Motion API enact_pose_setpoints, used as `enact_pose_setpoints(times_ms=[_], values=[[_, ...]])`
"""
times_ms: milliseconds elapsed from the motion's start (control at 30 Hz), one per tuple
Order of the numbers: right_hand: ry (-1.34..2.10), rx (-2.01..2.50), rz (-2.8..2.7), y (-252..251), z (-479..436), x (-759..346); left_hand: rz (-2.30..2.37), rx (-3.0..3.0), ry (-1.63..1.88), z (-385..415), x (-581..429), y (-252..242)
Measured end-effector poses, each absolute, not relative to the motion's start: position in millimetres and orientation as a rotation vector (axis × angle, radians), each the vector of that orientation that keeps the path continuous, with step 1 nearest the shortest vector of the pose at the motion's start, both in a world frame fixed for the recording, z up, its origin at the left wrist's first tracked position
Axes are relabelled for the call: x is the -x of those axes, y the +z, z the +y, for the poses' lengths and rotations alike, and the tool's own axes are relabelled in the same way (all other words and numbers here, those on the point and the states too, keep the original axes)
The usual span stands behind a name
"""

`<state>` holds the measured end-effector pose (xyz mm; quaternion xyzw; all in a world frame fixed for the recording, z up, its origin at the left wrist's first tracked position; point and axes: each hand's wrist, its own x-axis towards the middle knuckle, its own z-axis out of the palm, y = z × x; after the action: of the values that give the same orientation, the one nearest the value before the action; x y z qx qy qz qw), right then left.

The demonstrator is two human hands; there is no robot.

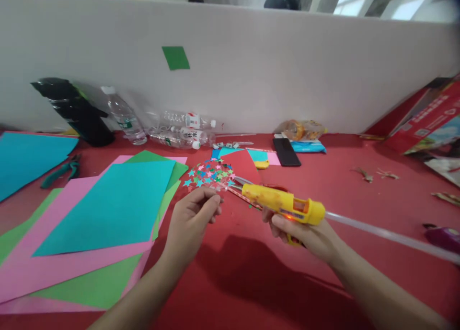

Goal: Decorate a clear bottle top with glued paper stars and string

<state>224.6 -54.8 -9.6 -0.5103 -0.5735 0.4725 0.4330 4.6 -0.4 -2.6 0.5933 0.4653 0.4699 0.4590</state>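
Note:
My right hand (296,229) is wrapped round the handle of a yellow hot glue gun (273,198), whose nozzle points left. A small orange light glows on its side, and a long clear glue stick (381,231) juts out of its back end. Just left of the nozzle, my left hand (196,217) is closed with thumb and forefinger pressed together. Whatever lies in that pinch is too small or hidden to make out. Behind the left hand, many small coloured paper stars (210,174) are spread in a clear round holder or heap.
Coloured paper sheets (111,210) and green-handled pliers (63,171) lie on the left. Plastic bottles (183,131) and a black umbrella-like object (77,111) line the white partition (244,71). A black phone (286,151) lies behind the glue gun. A red box (427,116) stands far right.

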Motion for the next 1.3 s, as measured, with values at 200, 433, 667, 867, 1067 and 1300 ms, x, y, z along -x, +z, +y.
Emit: enact_pose_setpoints(times_ms=[200, 433, 667, 867, 1067, 1300], values=[[1.171, 1.184, -1.481, -39, -64, -218, 1.301, -1.656, 1.118, -10, -2, -18], [1.121, 1.195, -1.517, -37, -68, -214, 1.327, -1.864, 1.047, -14, -3, -29], [1.116, 1.252, -1.55, -44, -71, -214, 1.317, -1.861, 1.035, -14, -5, -30], [1.108, 1.295, -1.528, -43, -71, -213, 1.312, -1.848, 1.027, -15, -4, -32], [1.169, 1.276, -1.507, -43, -71, -214, 1.308, -1.845, 1.026, -16, -5, -32], [1.226, 1.285, -1.467, -41, -71, -212, 1.3, -1.858, 1.041, -16, -5, -32]])
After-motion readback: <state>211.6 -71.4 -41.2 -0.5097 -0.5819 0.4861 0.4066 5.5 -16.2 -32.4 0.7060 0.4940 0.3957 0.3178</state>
